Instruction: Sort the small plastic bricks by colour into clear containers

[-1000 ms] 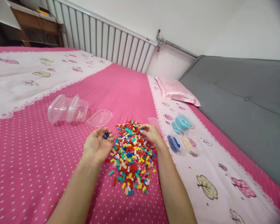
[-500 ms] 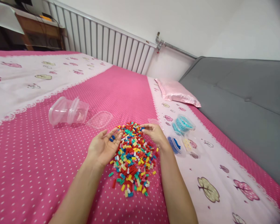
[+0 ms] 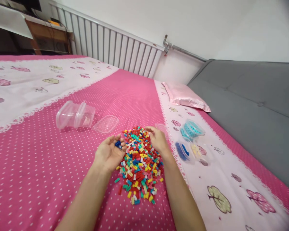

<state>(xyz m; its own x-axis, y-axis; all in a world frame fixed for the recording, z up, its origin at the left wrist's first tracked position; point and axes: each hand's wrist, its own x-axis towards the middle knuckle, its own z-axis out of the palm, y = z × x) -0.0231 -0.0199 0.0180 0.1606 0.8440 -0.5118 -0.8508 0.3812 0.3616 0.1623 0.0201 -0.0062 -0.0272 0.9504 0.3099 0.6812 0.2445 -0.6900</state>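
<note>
Several small dark blue toy bricks (image 3: 118, 144) rest in my left hand (image 3: 109, 154), palm up, with the fingers curled around them. That hand is at the left edge of a long heap of small multicoloured toy bricks (image 3: 141, 163). Over the far right side of the heap is my right hand (image 3: 158, 138), its fingers bent and slightly apart. No brick shows in it, though its palm side is turned away from me.
To the right stand clear tubs of turquoise pieces (image 3: 192, 129), blue bricks (image 3: 182, 150) and pale yellow pieces (image 3: 196, 150). Clear containers (image 3: 74, 115) lie on their side at the left, near a clear lid (image 3: 106, 124). A pink pillow (image 3: 185, 98) lies farther back.
My left fingers have curled up more around the blue bricks. My right fingers, earlier pinching near a blue brick, are now loosened over the heap. The view has shifted slightly.
</note>
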